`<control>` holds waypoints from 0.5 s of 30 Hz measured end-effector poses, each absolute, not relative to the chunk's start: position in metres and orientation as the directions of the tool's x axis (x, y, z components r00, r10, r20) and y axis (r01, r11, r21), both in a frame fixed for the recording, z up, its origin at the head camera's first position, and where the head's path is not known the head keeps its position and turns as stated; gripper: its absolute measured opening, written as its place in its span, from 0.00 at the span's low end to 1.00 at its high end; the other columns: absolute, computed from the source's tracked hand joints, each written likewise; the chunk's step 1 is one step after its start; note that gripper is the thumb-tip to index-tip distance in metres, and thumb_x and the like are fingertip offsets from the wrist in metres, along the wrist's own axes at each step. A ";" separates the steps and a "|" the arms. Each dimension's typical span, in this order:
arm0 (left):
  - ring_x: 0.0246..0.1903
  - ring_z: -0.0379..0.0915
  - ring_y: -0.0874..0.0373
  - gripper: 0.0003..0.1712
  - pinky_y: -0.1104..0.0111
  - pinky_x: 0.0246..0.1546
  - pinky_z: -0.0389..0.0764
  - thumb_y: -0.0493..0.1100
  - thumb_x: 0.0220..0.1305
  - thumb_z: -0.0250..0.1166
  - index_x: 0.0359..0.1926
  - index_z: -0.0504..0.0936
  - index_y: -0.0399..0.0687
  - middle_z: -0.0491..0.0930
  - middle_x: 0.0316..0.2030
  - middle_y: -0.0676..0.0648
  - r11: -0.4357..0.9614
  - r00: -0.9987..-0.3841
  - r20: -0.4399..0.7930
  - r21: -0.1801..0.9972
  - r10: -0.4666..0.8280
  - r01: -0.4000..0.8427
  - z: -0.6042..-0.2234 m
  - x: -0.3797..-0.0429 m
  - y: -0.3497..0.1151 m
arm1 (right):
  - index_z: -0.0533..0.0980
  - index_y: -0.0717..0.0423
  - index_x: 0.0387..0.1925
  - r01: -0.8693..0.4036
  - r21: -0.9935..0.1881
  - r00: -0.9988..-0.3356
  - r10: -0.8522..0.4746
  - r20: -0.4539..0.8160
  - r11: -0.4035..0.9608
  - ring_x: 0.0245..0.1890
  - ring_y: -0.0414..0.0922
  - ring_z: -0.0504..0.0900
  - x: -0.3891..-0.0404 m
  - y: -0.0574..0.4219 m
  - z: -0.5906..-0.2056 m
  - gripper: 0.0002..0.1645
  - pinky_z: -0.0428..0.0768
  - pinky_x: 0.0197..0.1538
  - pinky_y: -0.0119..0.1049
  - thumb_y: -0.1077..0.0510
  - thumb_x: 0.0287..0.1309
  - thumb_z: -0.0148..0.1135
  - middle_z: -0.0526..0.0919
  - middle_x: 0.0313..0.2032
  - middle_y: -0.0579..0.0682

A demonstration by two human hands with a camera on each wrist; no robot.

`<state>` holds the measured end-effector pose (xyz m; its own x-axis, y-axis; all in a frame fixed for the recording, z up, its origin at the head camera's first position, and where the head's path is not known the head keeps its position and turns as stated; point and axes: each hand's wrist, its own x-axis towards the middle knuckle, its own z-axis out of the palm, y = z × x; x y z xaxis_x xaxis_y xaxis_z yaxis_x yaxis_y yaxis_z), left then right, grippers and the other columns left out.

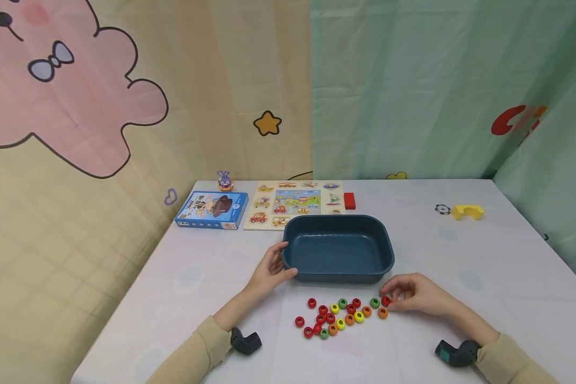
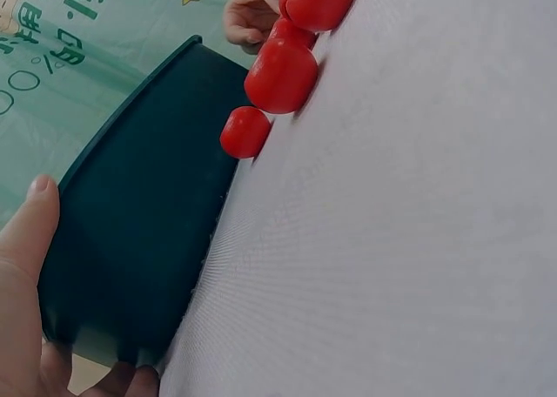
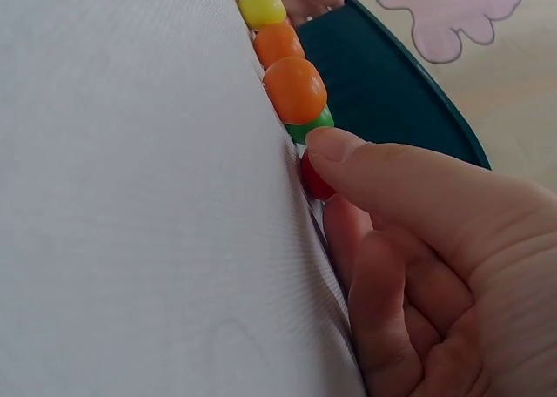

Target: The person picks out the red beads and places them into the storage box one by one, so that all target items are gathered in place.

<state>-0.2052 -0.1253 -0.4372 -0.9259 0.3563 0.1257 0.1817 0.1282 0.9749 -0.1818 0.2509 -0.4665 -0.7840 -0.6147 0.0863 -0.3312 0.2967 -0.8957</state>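
Observation:
A dark blue rectangular plastic basin (image 1: 338,278) sits on the table. My left hand (image 1: 269,269) grips its left end, the thumb at the near rim and the fingers round the side. To the right of the basin's near corner, my right hand (image 1: 416,294) pinches a red bead (image 3: 315,179) between thumb and fingers; the thumb partly hides it in the right wrist view. Beside that bead lie a green bead (image 1: 375,303) and an orange bead (image 1: 383,313). Several more red, yellow, orange and green beads, such as a yellow bead (image 1: 341,324), are scattered in front of the basin.
Behind the basin lies a wooden picture puzzle board (image 1: 264,222), with a blue box (image 1: 212,209) and a small purple toy figure (image 1: 225,182) at its left. A red block (image 1: 349,201) is beside the board. Far right are a yellow arch block (image 1: 468,212) and a patterned disc (image 1: 442,209).

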 end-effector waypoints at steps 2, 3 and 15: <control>0.61 0.53 0.46 0.40 0.56 0.58 0.58 0.39 0.56 0.63 0.65 0.52 0.43 0.53 0.65 0.39 0.133 -0.925 0.119 0.975 0.361 0.177 -0.437 -0.205 -0.126 | 0.77 0.56 0.41 -0.336 -0.892 -0.786 -0.612 0.088 0.302 0.17 0.40 0.72 -0.181 0.251 -0.467 0.17 0.72 0.16 0.30 0.60 0.46 0.67 0.80 0.33 0.50; 0.61 0.53 0.45 0.40 0.56 0.58 0.58 0.39 0.56 0.63 0.66 0.52 0.43 0.52 0.65 0.39 0.134 -0.924 0.118 0.975 0.365 0.178 -0.437 -0.205 -0.126 | 0.77 0.55 0.41 -0.336 -0.891 -0.787 -0.610 0.087 0.307 0.16 0.39 0.72 -0.181 0.251 -0.467 0.16 0.72 0.17 0.30 0.59 0.46 0.67 0.80 0.32 0.50; 0.62 0.53 0.47 0.44 0.57 0.58 0.59 0.44 0.57 0.62 0.69 0.46 0.46 0.48 0.66 0.42 0.145 -0.910 0.122 0.970 0.396 0.193 -0.437 -0.206 -0.128 | 0.78 0.52 0.39 -0.350 -0.855 -0.789 -0.612 0.050 0.382 0.21 0.39 0.74 -0.180 0.253 -0.454 0.15 0.74 0.20 0.31 0.56 0.45 0.68 0.80 0.30 0.47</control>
